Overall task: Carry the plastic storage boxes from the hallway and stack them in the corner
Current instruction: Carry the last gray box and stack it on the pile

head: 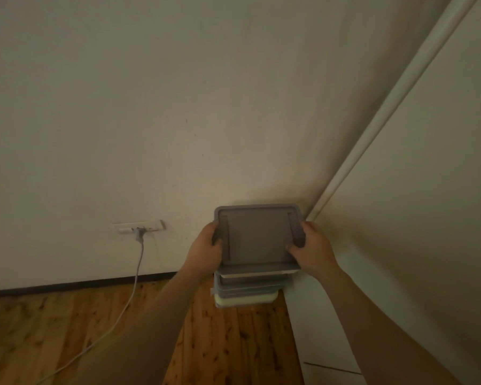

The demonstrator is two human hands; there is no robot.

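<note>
— Where's the top box [257, 237] now?

— Right in the corner, above the stack [247, 290] of other boxes. The grey lid faces up. I can't tell if it's resting on the stack or held just above it.

— And the hands?

— Both are on the box. The left hand [207, 247] grips its left edge, thumb curled over the lid's rim. The right hand [310, 245] grips the right edge the same way, fingers wrapped round the side clip.

— What's under the box?

— More grey-lidded boxes, and at the bottom of the stack one with a pale yellow-green body, standing on the wooden floor [67, 329].

— Anything else near the box?

— Left of it, low on the wall [122, 107], a white socket [139, 226] with a grey plug in it. Its cable [135, 282] trails down onto the floor. Right of the box, a white door frame [372, 129] runs up from the corner.
</note>
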